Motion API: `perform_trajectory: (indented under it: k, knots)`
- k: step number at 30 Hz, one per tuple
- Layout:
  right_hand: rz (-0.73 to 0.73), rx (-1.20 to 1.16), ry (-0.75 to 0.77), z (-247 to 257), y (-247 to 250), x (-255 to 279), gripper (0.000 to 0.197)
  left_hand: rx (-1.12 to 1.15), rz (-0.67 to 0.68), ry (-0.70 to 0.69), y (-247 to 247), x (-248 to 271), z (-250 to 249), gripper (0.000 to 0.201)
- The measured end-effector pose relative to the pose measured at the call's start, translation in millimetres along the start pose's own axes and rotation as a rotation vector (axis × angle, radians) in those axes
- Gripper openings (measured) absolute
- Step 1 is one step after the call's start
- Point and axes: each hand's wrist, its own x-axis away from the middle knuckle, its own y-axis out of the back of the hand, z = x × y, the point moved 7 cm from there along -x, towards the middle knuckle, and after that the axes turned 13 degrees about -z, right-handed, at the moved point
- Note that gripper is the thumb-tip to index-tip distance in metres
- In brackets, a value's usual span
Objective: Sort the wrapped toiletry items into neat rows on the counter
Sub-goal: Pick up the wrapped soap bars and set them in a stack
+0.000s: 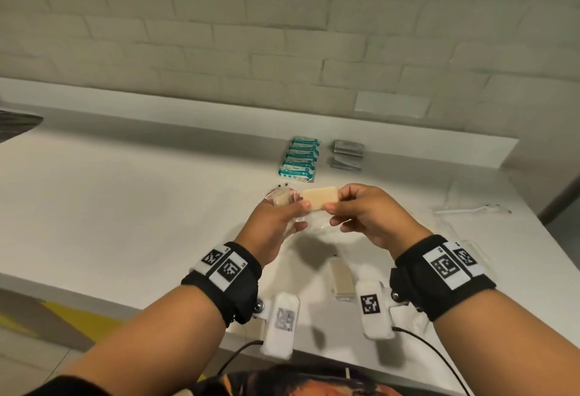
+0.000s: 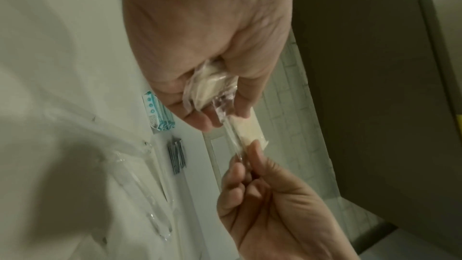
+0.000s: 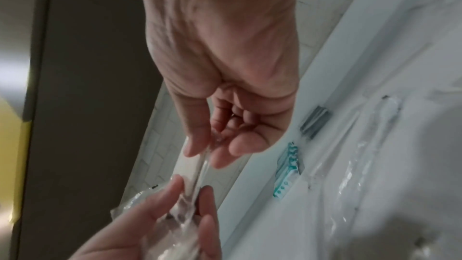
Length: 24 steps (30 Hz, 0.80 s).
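Both hands are raised above the white counter (image 1: 125, 194). Between them is a beige soap bar (image 1: 320, 197) in clear wrap. My right hand (image 1: 332, 207) pinches its right end with thumb and fingers. My left hand (image 1: 301, 213) pinches its left end and also grips another clear-wrapped soap (image 1: 281, 198) in its curled fingers. The left wrist view shows that bundled soap (image 2: 212, 84) in the left hand (image 2: 217, 114) and the bar (image 2: 250, 128) running to the right hand (image 2: 247, 155). In the right wrist view the bar (image 3: 195, 167) is edge-on between the right hand (image 3: 200, 151) and the left hand (image 3: 192, 189).
A row of teal packets (image 1: 299, 158) and a stack of grey sachets (image 1: 347, 155) lie near the back wall. Another wrapped soap (image 1: 340, 279) lies on the counter below my hands. Clear-wrapped toothbrushes (image 1: 470, 209) lie to the right. The counter's front edge is close to my body.
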Motion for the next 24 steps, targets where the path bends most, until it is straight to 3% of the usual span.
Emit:
perform_trajectory:
  k: [5, 9, 12, 15, 17, 19, 21, 24]
  knots:
    - [-0.054, -0.064, -0.024, -9, 7, 0, 0.006, -0.024, 0.008, 0.083, 15, -3, 5, 0.021]
    - [-0.219, 0.783, 0.192, -10, 36, -13, 0.007, 0.034, -0.039, 0.222, 31, -5, 16, 0.008]
    - [-0.066, 0.940, 0.192, -22, 30, -13, 0.017, 0.088, -0.036, 0.317, 38, -6, 22, 0.019]
    - [0.163, 1.084, 0.170, -39, 14, -8, 0.015, 0.090, 0.008, 0.377, 42, -4, 28, 0.031]
    - [0.226, 1.201, 0.185, -50, 6, -7, 0.013, 0.027, 0.024, 0.375, 45, -3, 31, 0.032]
    - [0.196, 1.250, 0.182, -58, 5, -10, 0.006, -0.016, 0.012, 0.359, 46, -4, 33, 0.028]
    - [0.111, 1.245, 0.183, -58, 9, -12, 0.018, -0.025, -0.048, 0.348, 49, -7, 32, 0.029]
    - [-0.068, 0.997, 0.250, -31, 9, -9, 0.020, 0.000, -0.036, 0.313, 45, -10, 30, 0.021]
